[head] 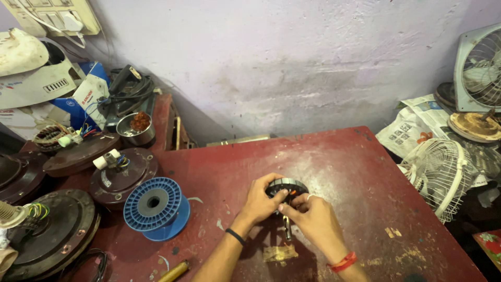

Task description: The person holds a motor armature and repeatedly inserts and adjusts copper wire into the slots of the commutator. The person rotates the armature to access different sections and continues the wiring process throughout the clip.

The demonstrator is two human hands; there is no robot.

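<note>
Two hands on stator (pixel 288 187) | left hand (pixel 259 202) grip closed on its rim | right hand (pixel 312 216) grip pinched on it

This is a small fan repair workshop. A worn red desk (pixel 355 156) stands against a stained plaster wall (pixel 292 62). Dark round fan motor housings (pixel 122 175) with loose coloured wires crowd its left side beside a blue wire spool (pixel 155 208). A white fan guard (pixel 438 172), a boxed exhaust fan (pixel 477 68) and old newspapers (pixel 412 125) pile up on the right.
</note>
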